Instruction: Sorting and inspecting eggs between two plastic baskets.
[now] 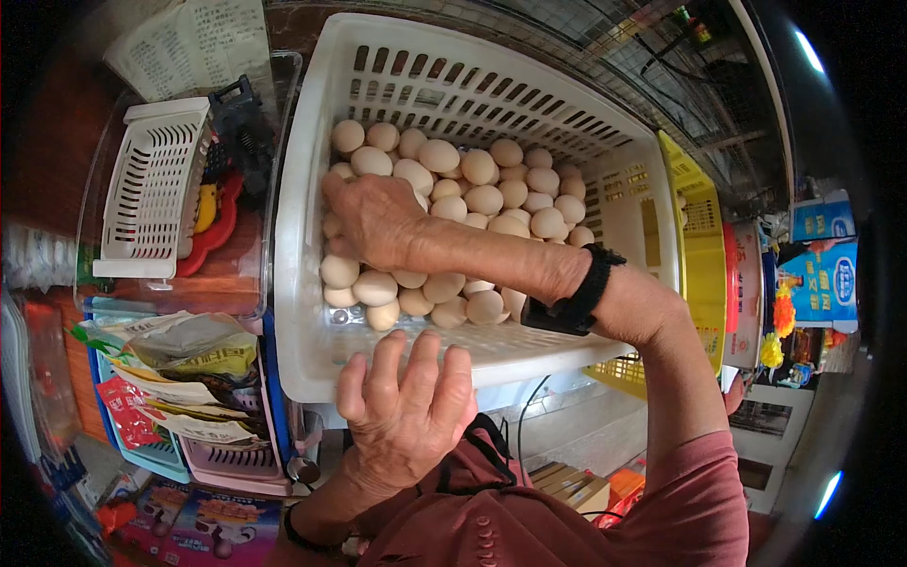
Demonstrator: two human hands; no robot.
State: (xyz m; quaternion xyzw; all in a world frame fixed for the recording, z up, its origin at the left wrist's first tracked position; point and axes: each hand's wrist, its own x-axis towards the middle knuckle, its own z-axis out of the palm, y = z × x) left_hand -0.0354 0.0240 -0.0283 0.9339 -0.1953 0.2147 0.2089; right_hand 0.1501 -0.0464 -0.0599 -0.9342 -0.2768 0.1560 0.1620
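Many pale brown eggs [484, 200] lie piled in a large white slotted plastic crate [411, 35]. My right hand [375, 220] reaches from the right across the eggs to the crate's left side. Its fingers curl down around an egg near the wall; whether they grip it cannot be told. A black band circles that forearm. My left hand [411, 411] is at the crate's near rim, back up, fingers apart and pointing towards the eggs, holding nothing. A few eggs lie at the near left, where part of the crate's floor shows.
Left of the crate stand a clear plastic bin [283, 85] with a small white basket [152, 184], and baskets of packets [191, 354]. A yellow crate [698, 262] is at the right. Wire mesh [623, 42] runs behind. Cardboard boxes [567, 485] lie low near my body.
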